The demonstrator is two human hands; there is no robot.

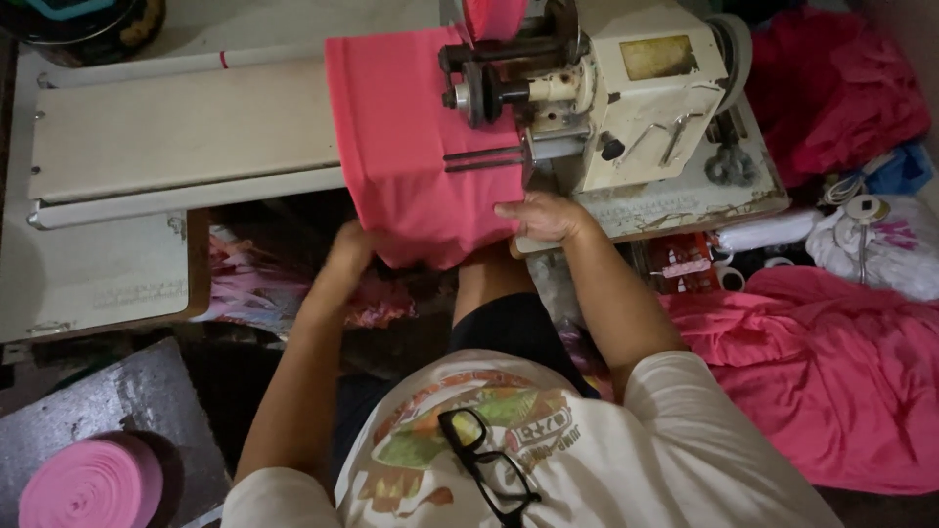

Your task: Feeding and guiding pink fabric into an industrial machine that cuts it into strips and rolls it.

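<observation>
Pink fabric piece hangs over the front edge of the worktop, fed under the cream sewing machine at the right end. Right hand lies on the fabric's lower right corner at the machine base, fingers curled and pinching the cloth. Left hand sits below the front edge, at the fabric's lower left; fingers tucked behind the cloth, probably gripping it, but can't tell from this angle. The fabric itself hides those fingers.

Around: one roll of pink tape on a grey board, bottom left. One big pink cloth heap to the right, one darker red heap behind the machine, one white garment between them. One pair of black glasses hooked on the person's white printed shirt. Scraps under the worktop, dim and unclear.
</observation>
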